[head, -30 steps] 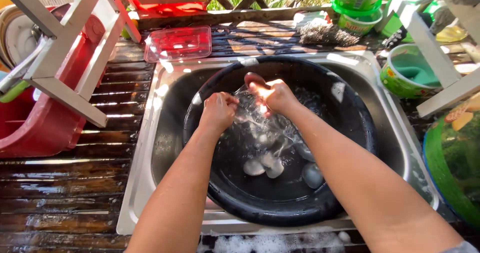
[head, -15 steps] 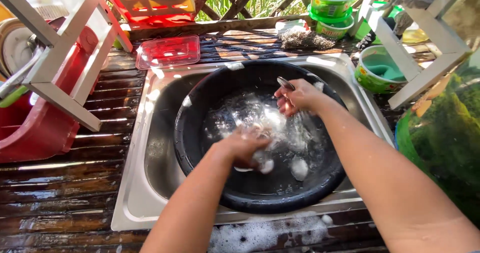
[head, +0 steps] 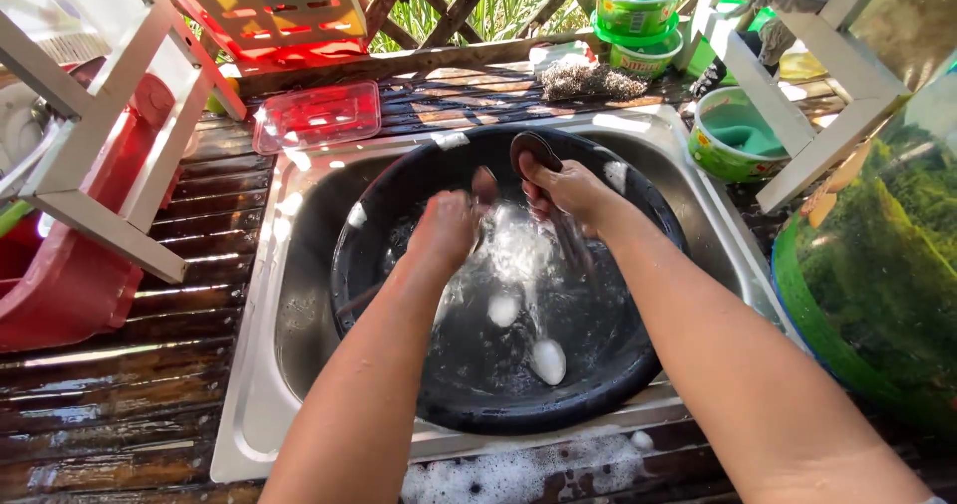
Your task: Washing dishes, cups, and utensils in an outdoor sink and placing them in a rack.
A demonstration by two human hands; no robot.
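Note:
A black round basin (head: 638, 364) of water sits in a steel sink (head: 299, 305). Both my hands are over the basin's far half. My right hand (head: 573, 190) grips metal spoons (head: 535, 150), their bowls sticking up past my fingers. My left hand (head: 446, 227) is closed on another spoon (head: 484, 185), its bowl pointing up next to the right hand. Water runs off the hands. More spoons (head: 547, 360) lie under the water at the basin's bottom.
A red plastic lid (head: 317, 115) lies behind the sink. Green tubs (head: 736, 137) stand at the back right with a scouring pad (head: 590, 81). A red tub (head: 70, 275) under a white rack is at left, and a green-rimmed container (head: 877, 265) at right. Suds cover the front edge.
My left hand rose out of the water with a spoon and moved up toward the right hand. The right hand shifted slightly left with its spoons.

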